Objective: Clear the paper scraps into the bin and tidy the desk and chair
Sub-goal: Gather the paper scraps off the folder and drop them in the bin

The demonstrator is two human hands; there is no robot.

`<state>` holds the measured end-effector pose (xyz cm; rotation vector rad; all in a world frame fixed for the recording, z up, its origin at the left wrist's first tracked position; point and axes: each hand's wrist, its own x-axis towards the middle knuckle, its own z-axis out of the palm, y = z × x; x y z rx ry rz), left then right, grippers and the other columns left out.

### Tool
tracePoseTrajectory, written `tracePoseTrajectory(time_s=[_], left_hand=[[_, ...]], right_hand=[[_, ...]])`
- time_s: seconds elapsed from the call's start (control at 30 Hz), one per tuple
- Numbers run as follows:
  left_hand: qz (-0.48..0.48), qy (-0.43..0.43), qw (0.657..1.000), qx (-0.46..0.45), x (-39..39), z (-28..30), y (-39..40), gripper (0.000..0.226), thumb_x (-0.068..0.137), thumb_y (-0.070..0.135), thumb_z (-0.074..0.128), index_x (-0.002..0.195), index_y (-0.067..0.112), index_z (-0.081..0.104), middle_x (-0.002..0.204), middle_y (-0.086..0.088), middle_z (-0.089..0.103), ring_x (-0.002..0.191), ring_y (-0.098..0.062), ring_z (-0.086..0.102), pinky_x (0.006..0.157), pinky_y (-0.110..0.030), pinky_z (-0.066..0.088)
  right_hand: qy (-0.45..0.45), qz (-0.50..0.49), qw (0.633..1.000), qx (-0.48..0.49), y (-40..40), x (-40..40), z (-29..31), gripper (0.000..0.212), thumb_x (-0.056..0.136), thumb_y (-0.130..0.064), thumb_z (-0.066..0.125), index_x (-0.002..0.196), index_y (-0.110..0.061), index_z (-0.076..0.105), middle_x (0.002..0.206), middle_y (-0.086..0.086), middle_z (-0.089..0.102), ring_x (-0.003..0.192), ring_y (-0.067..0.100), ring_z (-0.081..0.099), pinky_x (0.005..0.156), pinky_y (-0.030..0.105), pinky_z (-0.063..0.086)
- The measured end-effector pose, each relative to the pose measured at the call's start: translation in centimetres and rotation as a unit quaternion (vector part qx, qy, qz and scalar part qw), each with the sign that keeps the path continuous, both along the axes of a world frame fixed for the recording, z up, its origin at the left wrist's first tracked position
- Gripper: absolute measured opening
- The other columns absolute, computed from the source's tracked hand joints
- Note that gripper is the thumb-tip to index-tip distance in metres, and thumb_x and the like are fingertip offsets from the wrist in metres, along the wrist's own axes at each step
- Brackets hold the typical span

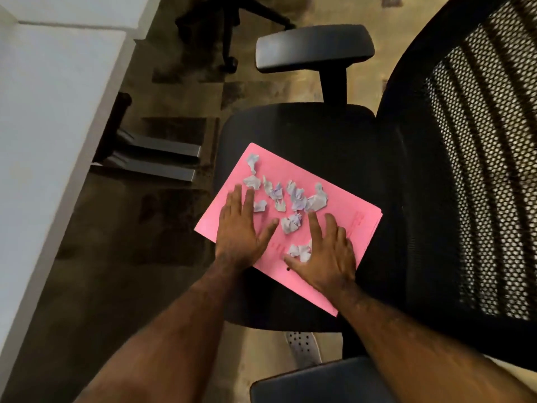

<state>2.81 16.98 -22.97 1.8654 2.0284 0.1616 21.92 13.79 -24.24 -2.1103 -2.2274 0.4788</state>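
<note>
A pink folder (316, 181) lay on the black seat (293, 129) of the office chair, turned at a slant. Faint red print ran along its edge toward 3 o'clock and a short row of red marks sat between my hands, but all of it was too small and blurred for me to read; I could make out no brand or label.

My left hand (238, 231) lay flat and open on the folder's 9 o'clock side, fingers stretched toward 12 o'clock, gripping nothing. One small crumpled scrap (259, 205) sat right at its fingertips, touching or nearly so.

My right hand (325, 254) was also spread open, palm down on the folder toward 5 o'clock. A crumpled scrap (300, 251) lay against the inner side of its palm, between thumb and forefinger, touched but not pinched.

The rest of the paper scraps (290, 196) were scattered over the folder's middle and its 11 o'clock corner, white with some violet markings, none off the folder that I could see.

The mesh backrest (470, 158) stood at 3 o'clock, one armrest (313, 48) at 12 o'clock, another (319, 382) at 6 o'clock. The white counter (43, 112) ran along 9 o'clock, well apart from the chair.
</note>
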Motion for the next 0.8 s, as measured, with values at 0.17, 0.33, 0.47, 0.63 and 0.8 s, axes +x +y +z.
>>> tracePoseTrajectory(time_s=[0.17, 0.33, 0.47, 0.63, 0.8], left_hand=[[-0.057, 0.015, 0.998, 0.027, -0.1, -0.8, 4.4, 0.092, 0.079, 0.082, 0.031, 0.152, 0.034, 0.003, 0.163, -0.003, -0.008, 0.148, -0.028, -0.008, 0.118, -0.051, -0.001], [-0.121, 0.024, 0.992, 0.018, -0.2, -2.0, 6.8, 0.091, 0.077, 0.080, 0.035, 0.152, 0.037, 0.008, 0.162, -0.007, -0.011, 0.147, -0.031, -0.014, 0.117, -0.052, -0.006], [-0.142, 0.024, 0.989, 0.028, -0.4, -2.9, 6.9, 0.076, 0.085, 0.070, 0.034, 0.150, 0.030, 0.026, 0.163, -0.007, 0.006, 0.149, -0.031, 0.000, 0.119, -0.050, 0.001], [-0.137, 0.038, 0.987, 0.069, 0.5, -3.3, 5.7, 0.059, 0.095, 0.053, 0.033, 0.134, 0.012, 0.051, 0.144, -0.014, 0.047, 0.132, -0.035, 0.041, 0.112, -0.048, 0.030], [-0.132, 0.052, 0.980, 0.136, 1.3, -2.9, 5.1, 0.048, 0.096, 0.042, 0.030, 0.101, 0.007, 0.062, 0.108, -0.015, 0.063, 0.089, -0.027, 0.054, 0.074, -0.037, 0.045]], right_hand=[[0.015, 0.002, 1.000, 0.020, 2.3, 1.8, -1.5, 0.114, 0.062, -0.082, 0.055, 0.151, -0.028, 0.009, 0.159, 0.016, 0.013, 0.139, 0.041, 0.027, 0.106, 0.057, 0.032], [0.066, 0.067, 0.995, 0.026, 5.4, 1.6, -1.8, 0.112, 0.066, -0.084, 0.048, 0.151, -0.030, -0.003, 0.161, 0.013, 0.001, 0.148, 0.032, 0.003, 0.116, 0.053, 0.015], [0.098, 0.150, 0.983, 0.034, 7.3, 1.3, -2.0, 0.103, 0.070, -0.078, 0.051, 0.151, -0.030, 0.010, 0.160, 0.011, 0.012, 0.147, 0.030, 0.011, 0.117, 0.052, 0.016], [0.105, 0.213, 0.966, 0.098, 7.9, 0.3, -2.4, 0.069, 0.083, -0.062, 0.051, 0.138, -0.021, 0.046, 0.146, 0.013, 0.044, 0.130, 0.031, 0.044, 0.107, 0.048, 0.034], [0.046, 0.214, 0.961, 0.167, 7.1, -0.1, -3.1, 0.035, 0.090, -0.044, 0.048, 0.106, -0.017, 0.063, 0.115, 0.011, 0.062, 0.089, 0.027, 0.057, 0.069, 0.038, 0.044]])
